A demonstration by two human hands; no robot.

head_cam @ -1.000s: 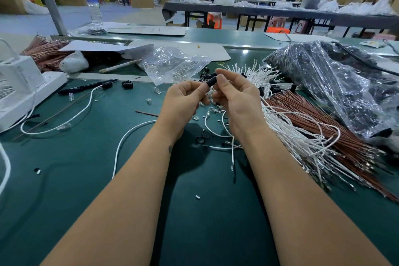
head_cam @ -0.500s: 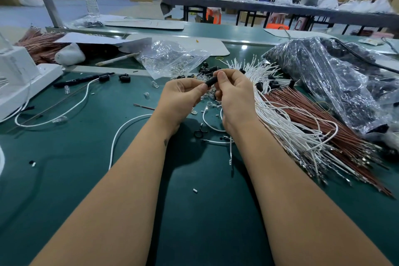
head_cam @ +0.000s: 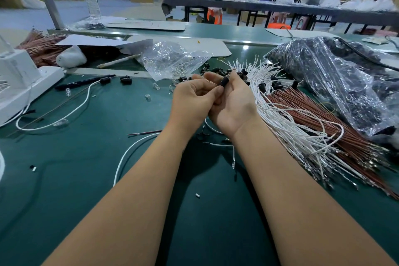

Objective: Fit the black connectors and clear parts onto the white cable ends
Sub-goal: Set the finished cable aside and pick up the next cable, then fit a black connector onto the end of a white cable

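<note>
Both hands are raised together over the green table, fingertips meeting. The right hand is turned palm-up, its thumb and fingers curled in to pinch a small black connector at the tips. The left hand has its fingers curled too, closed in against that same connector; whether it holds a clear part there I cannot tell. A white cable loops down beneath the two wrists. Just right of the hands lies the fanned bundle of white cables, with reddish-brown wires beside it. A clear bag of parts sits beyond the hands, and loose black connectors are scattered near it
</note>
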